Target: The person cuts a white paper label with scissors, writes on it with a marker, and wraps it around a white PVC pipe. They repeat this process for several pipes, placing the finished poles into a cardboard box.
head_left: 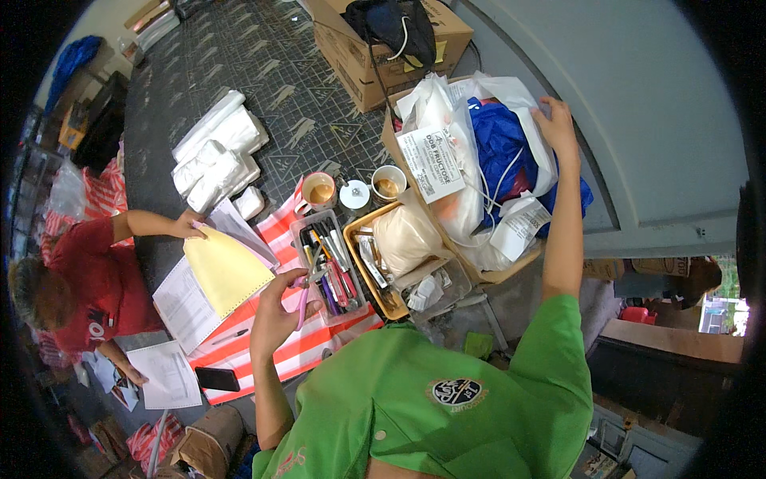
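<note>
My left hand (275, 318) is closed around a pair of scissors (302, 307) with a pink-purple handle, their blades pointing over a clear tray (334, 310) of pens and markers. Far to the right, my right hand (557, 130) grips the edge of a white plastic bag (542, 164). Inside and around that bag lies a crumpled blue plastic bag (496, 134) with white cords. Two printed white labels show there, one a large label (431, 163) at the left. The bags fill a cardboard box (479, 275).
A yellow basket (351, 233) holds a bag of pale powder (406, 237). Two cups (318, 190) of brown drink stand behind it. White plastic packs (219, 148) lie on the dark table. At left, a person in red (100, 275) handles yellow paper (223, 271). A phone (217, 378) lies nearby.
</note>
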Available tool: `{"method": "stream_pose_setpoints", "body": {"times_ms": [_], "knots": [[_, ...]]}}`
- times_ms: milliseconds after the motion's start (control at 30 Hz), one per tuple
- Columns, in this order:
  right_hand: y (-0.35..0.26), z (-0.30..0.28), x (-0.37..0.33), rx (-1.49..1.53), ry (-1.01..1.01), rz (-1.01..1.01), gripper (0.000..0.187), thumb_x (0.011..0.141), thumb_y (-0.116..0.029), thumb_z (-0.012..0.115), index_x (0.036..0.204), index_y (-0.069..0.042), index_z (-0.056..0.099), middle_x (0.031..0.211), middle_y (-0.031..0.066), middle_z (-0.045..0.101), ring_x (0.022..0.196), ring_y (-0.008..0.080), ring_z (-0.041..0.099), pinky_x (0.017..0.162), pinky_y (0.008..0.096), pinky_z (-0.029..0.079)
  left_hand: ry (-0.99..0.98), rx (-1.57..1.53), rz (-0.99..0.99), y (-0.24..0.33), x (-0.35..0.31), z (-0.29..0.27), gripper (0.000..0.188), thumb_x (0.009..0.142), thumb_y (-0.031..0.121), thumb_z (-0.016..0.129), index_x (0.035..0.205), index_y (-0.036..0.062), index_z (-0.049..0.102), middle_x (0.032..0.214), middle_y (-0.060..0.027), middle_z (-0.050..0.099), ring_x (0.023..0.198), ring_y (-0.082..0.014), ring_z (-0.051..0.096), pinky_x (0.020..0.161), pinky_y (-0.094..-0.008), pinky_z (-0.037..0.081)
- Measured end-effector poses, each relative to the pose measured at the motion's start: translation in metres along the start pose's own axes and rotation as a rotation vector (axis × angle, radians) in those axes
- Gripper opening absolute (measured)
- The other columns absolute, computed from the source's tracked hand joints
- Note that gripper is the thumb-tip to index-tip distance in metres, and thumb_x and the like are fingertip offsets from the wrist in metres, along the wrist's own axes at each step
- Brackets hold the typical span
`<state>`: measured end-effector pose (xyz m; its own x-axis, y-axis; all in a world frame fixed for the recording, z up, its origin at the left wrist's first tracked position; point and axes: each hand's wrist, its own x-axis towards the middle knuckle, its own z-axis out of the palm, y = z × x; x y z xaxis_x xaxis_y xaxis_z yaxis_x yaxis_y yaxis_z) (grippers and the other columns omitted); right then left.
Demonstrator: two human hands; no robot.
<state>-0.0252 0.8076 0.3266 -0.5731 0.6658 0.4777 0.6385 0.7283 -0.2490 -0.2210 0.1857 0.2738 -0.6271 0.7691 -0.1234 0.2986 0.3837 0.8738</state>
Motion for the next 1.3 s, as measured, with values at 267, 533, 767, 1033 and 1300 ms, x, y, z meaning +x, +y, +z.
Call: {"method": "stream_pose_setpoints", "body": {"times_ms": [267, 533, 767, 1033, 1300], "knots": [[-0.164, 0.094, 0.047, 0.486, -0.573, -0.490, 0.028, 0.099, -0.016, 0.060, 0.120, -0.001, 0.071, 0.114, 0.0183, 0.075, 0.107, 0.0295, 0.071, 0.094, 0.0383, 0.054, -0.034, -0.002, 0.003, 0.002, 0.013, -0.005, 0.065, 0.074, 0.021, 0.092, 0.130, 0.0021, 0.065, 0.114, -0.0092, 0.070, 0.108, -0.0211, 0.062, 0.099, -0.0375, 0.049], [-0.165, 0.197, 0.047, 0.186, -0.568, -0.570, 0.026, 0.081, -0.006, 0.072, 0.106, -0.006, 0.071, 0.106, 0.0181, 0.067, 0.102, 0.0381, 0.066, 0.089, 0.0451, 0.053, 0.022, -0.027, -0.043, -0.007, 0.004, -0.014, 0.064, 0.074, 0.021, 0.091, 0.129, 0.0027, 0.065, 0.117, -0.0110, 0.071, 0.108, -0.0239, 0.064, 0.098, -0.0387, 0.050], [-0.156, 0.159, 0.057, 0.160, -0.481, -0.579, 0.023, 0.080, -0.009, 0.078, 0.100, -0.007, 0.067, 0.096, 0.0149, 0.069, 0.097, 0.0369, 0.069, 0.085, 0.0462, 0.054, 0.084, -0.070, -0.030, -0.024, -0.001, -0.011, 0.062, 0.074, 0.024, 0.091, 0.126, 0.0023, 0.066, 0.114, -0.0148, 0.071, 0.106, -0.0300, 0.067, 0.093, -0.0416, 0.052], [-0.165, 0.051, 0.073, 0.647, 0.067, -0.186, 0.025, 0.092, -0.017, 0.077, 0.109, -0.001, 0.066, 0.090, 0.0077, 0.072, 0.084, 0.0184, 0.071, 0.075, 0.0340, 0.056, 0.042, -0.039, 0.062, -0.010, 0.011, -0.013, 0.062, 0.072, 0.023, 0.092, 0.125, 0.0020, 0.067, 0.112, -0.0158, 0.072, 0.105, -0.0312, 0.068, 0.094, -0.0422, 0.052], [-0.182, -0.054, 0.035, 1.066, -0.019, 0.128, 0.039, 0.096, -0.022, 0.076, 0.124, 0.000, 0.058, 0.106, 0.0060, 0.069, 0.091, 0.0099, 0.067, 0.070, 0.0251, 0.057, 0.014, -0.051, 0.142, 0.009, 0.026, -0.006, 0.061, 0.076, 0.023, 0.091, 0.126, -0.0003, 0.066, 0.111, -0.0140, 0.073, 0.108, -0.0257, 0.068, 0.097, -0.0395, 0.053]]}}
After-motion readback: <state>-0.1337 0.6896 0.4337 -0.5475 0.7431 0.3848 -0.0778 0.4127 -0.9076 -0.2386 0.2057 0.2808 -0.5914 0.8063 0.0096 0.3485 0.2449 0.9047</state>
